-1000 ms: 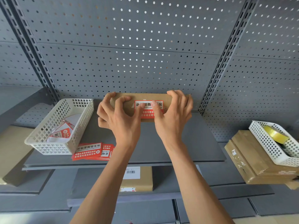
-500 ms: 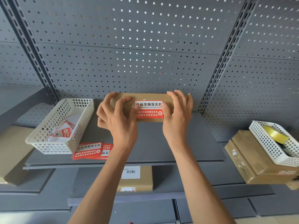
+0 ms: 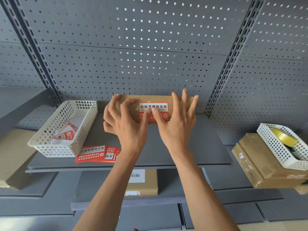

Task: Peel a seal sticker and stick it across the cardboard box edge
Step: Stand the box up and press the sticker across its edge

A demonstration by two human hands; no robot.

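Observation:
A flat cardboard box (image 3: 174, 101) lies at the back of the grey shelf (image 3: 191, 147), against the pegboard wall. A red and white seal sticker (image 3: 159, 106) sits across its front top edge, white half on top, red half on the front face. My left hand (image 3: 126, 124) rests on the box's left part, fingers spread, thumb pressing the sticker's middle. My right hand (image 3: 176, 125) mirrors it on the right, thumb on the sticker beside the left thumb. Neither hand grips anything.
A white basket (image 3: 55, 144) with peeled backing papers stands at the shelf's left. A stack of red seal stickers (image 3: 95, 154) lies in front of it. Right: cardboard boxes (image 3: 260, 165) under a white basket (image 3: 273, 144) holding a yellow tape roll (image 3: 283, 136). A labelled box (image 3: 145, 182) lies on the lower shelf.
Both thumbs, apart at the sticker's side edges half a second ago, have slid back together at its middle. The box has not moved.

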